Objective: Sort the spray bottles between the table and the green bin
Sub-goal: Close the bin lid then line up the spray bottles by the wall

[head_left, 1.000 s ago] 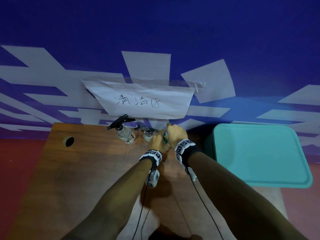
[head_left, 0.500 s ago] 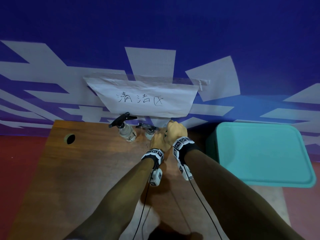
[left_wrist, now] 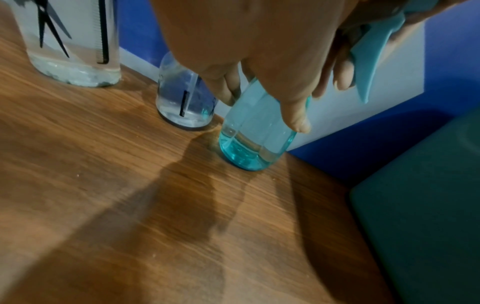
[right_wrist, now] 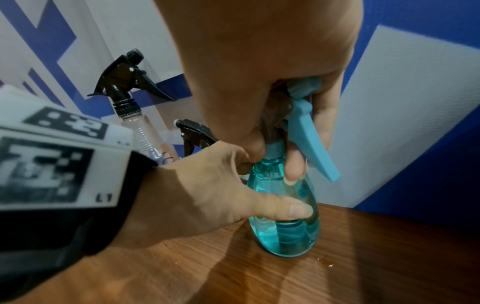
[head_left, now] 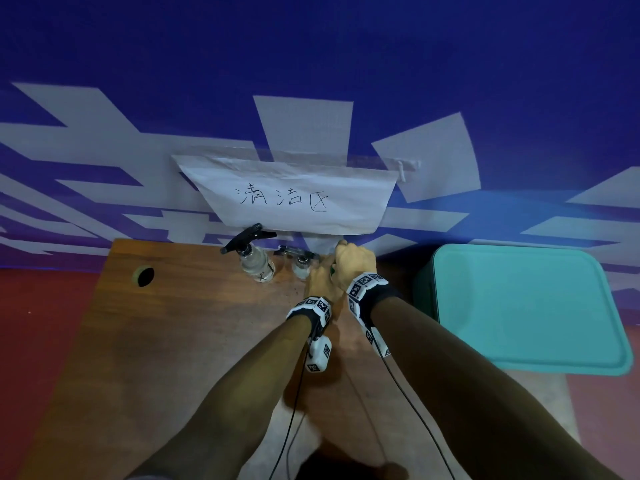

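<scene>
**Teal spray bottle held with both hands at the back of the table**

Teal spray bottle (right_wrist: 284,216) stands upright on the wooden table (head_left: 166,341), at the far edge near the wall and close to the table's right corner. Its base rests on the wood in both wrist views. The left hand (right_wrist: 207,185) wraps the body of the bottle, thumb pressed flat across the front and fingers curled round the far side. The right hand (right_wrist: 259,72) comes down from above and closes round the teal spray head; one finger lies behind the trigger (right_wrist: 309,139) and the rest curl over the top of the head. From the head camera the two hands sit touching each other, and almost all of the bottle is hidden behind them.

Just to the left stands a small clear bottle (left_wrist: 185,98) with a dark spray head, close beside the teal one, though whether they touch cannot be told. Further left stands a taller clear bottle (head_left: 258,266) with a black trigger head, a scissors print on its side.

The green bin (head_left: 526,306) sits to the right of the table, its lid closed. A paper sign (head_left: 287,202) with handwritten characters hangs on the blue and grey wall above the bottles. A round hole (head_left: 143,276) shows in the table's far left part.
</scene>
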